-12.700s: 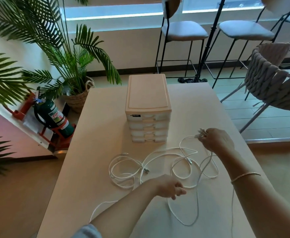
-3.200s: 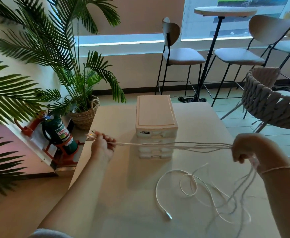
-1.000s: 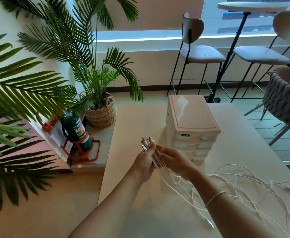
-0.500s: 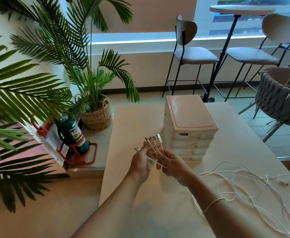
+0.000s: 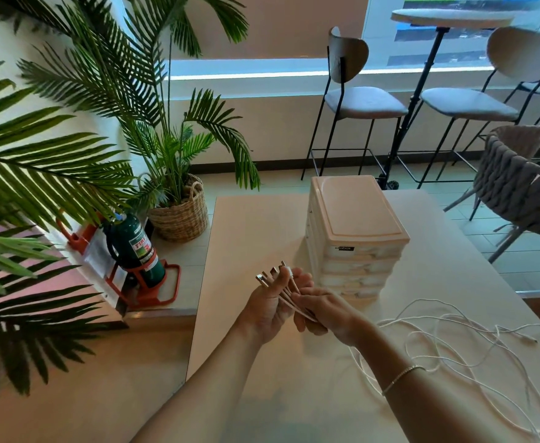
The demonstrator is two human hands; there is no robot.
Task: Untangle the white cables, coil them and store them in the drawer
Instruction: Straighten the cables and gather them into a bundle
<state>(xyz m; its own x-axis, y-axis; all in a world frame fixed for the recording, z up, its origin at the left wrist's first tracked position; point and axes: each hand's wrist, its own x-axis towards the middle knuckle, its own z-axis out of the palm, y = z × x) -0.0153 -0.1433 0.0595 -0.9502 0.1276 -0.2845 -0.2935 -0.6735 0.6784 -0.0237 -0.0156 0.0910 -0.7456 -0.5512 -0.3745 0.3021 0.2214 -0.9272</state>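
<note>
Several white cables [image 5: 454,343] lie in loose loops on the right side of the beige table [image 5: 256,225]. Their plug ends [image 5: 273,273] fan out above my left hand [image 5: 268,308], which holds the bundle just below the connectors. My right hand [image 5: 326,310] pinches the same strands right beside it, fingers curled around them. Both hands hover over the table in front of the cream drawer unit [image 5: 355,231], which stands upright with all its drawers closed.
Left of the table stand a green fire extinguisher [image 5: 134,247] in a red stand and a palm in a wicker basket [image 5: 180,212]. A woven chair [image 5: 524,183] is at the right; bar stools [image 5: 361,100] and a high table stand behind.
Since a second ago the plug ends have spread apart above my left hand, and my right hand has shifted a little down the strands. The loose cable loops settled on the right.
</note>
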